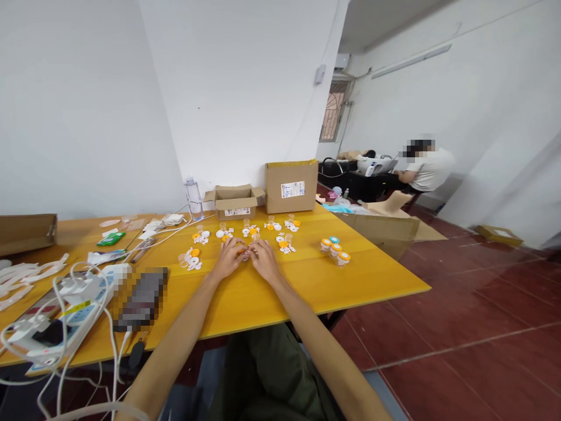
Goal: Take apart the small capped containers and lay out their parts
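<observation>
My left hand [230, 257] and my right hand [262, 257] meet over the yellow table [280, 301], fingers closed together around a small piece too hidden to name, with a bit of orange showing. Around them lie several small groups of white and orange plastic parts, such as the group at the left [191, 258] and another to the right of my hands [286, 243], some with clear cups. Farther right stand several clear cups with orange lids [343, 257] and one with a blue lid [333, 240].
An open carton [235, 202] and a closed carton [291, 187] stand at the back beside a clear bottle [193, 199]. At the left lie a phone [142, 298], a power strip [87, 316] and cables. A person [432, 169] sits in the background at right.
</observation>
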A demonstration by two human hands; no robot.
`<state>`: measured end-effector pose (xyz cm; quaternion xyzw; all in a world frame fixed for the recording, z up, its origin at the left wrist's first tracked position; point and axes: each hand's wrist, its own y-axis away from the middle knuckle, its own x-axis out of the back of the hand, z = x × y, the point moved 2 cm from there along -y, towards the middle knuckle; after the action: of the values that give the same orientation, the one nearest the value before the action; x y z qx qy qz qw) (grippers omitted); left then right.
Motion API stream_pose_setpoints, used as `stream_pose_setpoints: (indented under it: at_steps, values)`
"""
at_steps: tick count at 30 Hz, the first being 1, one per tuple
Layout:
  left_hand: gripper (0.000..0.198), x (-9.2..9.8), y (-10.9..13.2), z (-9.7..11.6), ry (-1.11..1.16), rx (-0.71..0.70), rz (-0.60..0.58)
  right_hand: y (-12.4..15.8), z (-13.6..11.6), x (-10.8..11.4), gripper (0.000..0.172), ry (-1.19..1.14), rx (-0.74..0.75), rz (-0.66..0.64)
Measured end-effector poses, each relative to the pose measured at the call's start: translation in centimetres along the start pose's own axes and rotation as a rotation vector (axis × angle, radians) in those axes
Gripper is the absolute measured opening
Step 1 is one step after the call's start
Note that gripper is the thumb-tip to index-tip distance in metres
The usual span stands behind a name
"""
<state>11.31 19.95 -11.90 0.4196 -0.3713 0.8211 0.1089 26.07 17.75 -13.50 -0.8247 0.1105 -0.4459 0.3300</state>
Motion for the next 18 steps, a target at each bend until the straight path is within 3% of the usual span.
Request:
stream_pose_setpoints:
  at_steps: [5,11,18]
  values:
    - [0.026,-0.1,0.2,-0.4,-0.015,0.048,0.002,-0.2,0.2,0.0,0.019,0.135,-0.104,0.025]
    - [0.039,-0.4,0.5,-1.2,-0.012,0.094,-0.035,-0.6,0.0,-0.4,0.018,0.177,-0.137,-0.031]
    - [0.030,-0.4,0.3,-1.5,0.123,0.106,-0.041,-0.4,1.0,-0.1,0.022,0.059,-0.253,0.166]
